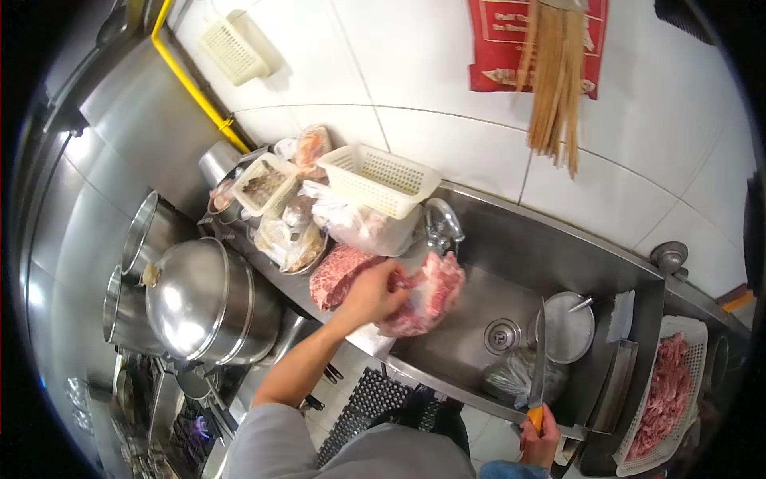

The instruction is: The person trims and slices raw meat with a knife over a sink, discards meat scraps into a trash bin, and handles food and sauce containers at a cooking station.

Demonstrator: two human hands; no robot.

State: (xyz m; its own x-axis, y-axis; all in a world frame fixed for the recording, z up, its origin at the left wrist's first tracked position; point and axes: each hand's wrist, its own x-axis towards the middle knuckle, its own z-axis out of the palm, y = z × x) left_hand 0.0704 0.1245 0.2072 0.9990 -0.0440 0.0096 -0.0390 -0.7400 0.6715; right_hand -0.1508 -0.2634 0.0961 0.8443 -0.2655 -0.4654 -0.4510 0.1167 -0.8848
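Observation:
My left hand (pixel 378 292) is closed on a piece of raw meat (pixel 435 297), pink with a pale fatty side, at the left end of the sink. A second marbled chunk of red meat (pixel 339 274) lies just behind that hand on the metal counter. Low at the sink's front edge, my right hand (pixel 540 441) grips the orange handle of a long knife (pixel 541 359). Its blade points up and away over the sink, well apart from the meat. Under the blade sits a plastic bag (pixel 511 375), contents unclear, and beside it a round metal pot (pixel 570 327).
A faucet (pixel 443 223) rises behind the meat. White baskets (pixel 383 177) and bagged food (pixel 359 219) crowd the back left. A large domed steel pot (pixel 203 299) stands left, above a lit burner (pixel 199 427). Sliced meat fills a white basket (pixel 634 447) at right.

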